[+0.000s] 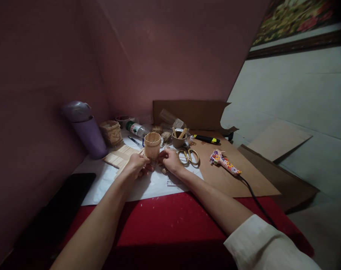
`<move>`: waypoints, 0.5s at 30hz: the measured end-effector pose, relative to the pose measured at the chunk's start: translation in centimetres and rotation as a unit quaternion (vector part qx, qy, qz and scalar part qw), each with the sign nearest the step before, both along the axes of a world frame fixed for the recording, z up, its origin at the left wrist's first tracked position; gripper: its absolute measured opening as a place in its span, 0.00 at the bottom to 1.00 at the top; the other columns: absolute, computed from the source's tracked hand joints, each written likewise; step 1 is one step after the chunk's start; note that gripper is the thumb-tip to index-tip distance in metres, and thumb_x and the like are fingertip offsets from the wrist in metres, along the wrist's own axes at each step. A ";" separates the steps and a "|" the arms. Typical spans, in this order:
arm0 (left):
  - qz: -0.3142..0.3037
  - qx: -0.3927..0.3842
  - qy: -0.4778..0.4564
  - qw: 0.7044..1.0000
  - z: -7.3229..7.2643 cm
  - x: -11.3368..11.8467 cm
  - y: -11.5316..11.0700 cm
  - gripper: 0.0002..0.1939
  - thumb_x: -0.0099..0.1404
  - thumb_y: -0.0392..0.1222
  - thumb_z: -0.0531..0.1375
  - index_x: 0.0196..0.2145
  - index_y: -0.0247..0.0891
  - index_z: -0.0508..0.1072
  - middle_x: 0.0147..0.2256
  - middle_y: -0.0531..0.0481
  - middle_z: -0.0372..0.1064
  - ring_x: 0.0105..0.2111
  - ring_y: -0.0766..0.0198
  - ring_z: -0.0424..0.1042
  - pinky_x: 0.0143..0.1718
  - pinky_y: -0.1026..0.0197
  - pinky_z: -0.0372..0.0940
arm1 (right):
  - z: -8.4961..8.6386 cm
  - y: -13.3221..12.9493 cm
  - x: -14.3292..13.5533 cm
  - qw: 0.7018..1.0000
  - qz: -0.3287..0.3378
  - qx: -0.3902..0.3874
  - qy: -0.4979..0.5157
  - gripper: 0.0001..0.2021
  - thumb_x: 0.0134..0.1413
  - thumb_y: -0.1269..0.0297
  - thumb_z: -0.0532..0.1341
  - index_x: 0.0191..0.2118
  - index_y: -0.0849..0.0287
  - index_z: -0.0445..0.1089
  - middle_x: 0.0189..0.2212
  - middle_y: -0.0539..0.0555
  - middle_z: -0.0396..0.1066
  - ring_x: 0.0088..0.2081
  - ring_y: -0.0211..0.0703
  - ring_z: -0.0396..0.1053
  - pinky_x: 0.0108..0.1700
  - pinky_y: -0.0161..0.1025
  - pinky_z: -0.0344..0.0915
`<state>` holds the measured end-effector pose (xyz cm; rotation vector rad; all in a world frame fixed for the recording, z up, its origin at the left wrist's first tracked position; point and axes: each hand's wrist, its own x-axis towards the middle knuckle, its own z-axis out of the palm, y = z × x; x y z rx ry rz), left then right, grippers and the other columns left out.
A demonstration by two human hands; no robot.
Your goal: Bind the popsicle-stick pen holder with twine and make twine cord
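A small wooden cup (152, 145) with a scalloped rim stands upright on white paper between my hands. My left hand (138, 164) is at the cup's lower left, its fingers curled close together; what they pinch is too small to make out. On the cup's lower right is my right hand (169, 159), thumb and fingertips drawn together near the base, possibly on thin twine that is hard to see. A small brown piece (164, 170) lies just below my right fingers. Flat wooden sticks (118, 157) lie beside my left hand.
Gold-handled scissors (193, 157), a bowl of sticks (178, 140), a yellow-black cutter (206, 139) and a floral glue gun (225, 163) with a cord are to the right. A purple bottle (91, 138), a carved cup (111, 134) and a plastic bottle (137, 128) stand or lie at left and back.
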<state>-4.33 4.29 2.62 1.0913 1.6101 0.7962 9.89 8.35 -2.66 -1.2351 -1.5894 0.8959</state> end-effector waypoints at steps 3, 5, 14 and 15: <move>-0.003 0.004 0.018 1.000 0.0 0.0 0.0 0.07 0.53 0.38 0.58 0.20 0.34 0.66 0.19 0.46 0.71 0.10 0.70 0.59 0.12 0.67 0.42 | 0.0 -0.1 0.0 1.000 -0.008 -0.007 0.006 0.08 0.37 0.76 0.59 0.27 0.60 0.70 0.23 0.49 0.72 0.25 0.38 0.71 0.28 0.33 0.67; -0.002 0.010 0.038 0.999 0.0 -0.3 0.1 0.09 0.53 0.37 0.57 0.18 0.34 0.66 0.19 0.45 0.71 0.10 0.69 0.59 0.12 0.66 0.44 | 0.1 0.0 0.0 1.000 -0.028 -0.009 0.009 0.08 0.37 0.77 0.58 0.27 0.60 0.70 0.22 0.49 0.72 0.24 0.38 0.71 0.28 0.34 0.68; 0.089 0.130 0.180 0.971 -0.5 -2.3 0.9 0.10 0.54 0.41 0.58 0.18 0.38 0.69 0.18 0.45 0.70 0.22 0.59 0.70 0.21 0.63 0.56 | 3.0 2.2 0.3 0.995 -0.090 0.028 -0.010 0.05 0.46 0.74 0.56 0.31 0.62 0.66 0.23 0.51 0.72 0.21 0.35 0.70 0.23 0.30 0.65; 0.102 0.146 0.192 0.965 -0.5 -2.4 0.9 0.09 0.54 0.42 0.58 0.18 0.39 0.69 0.19 0.45 0.70 0.24 0.59 0.70 0.23 0.63 0.56 | 3.6 2.6 0.2 0.995 -0.089 0.047 -0.023 0.05 0.47 0.74 0.55 0.32 0.61 0.66 0.24 0.51 0.72 0.22 0.35 0.70 0.24 0.31 0.65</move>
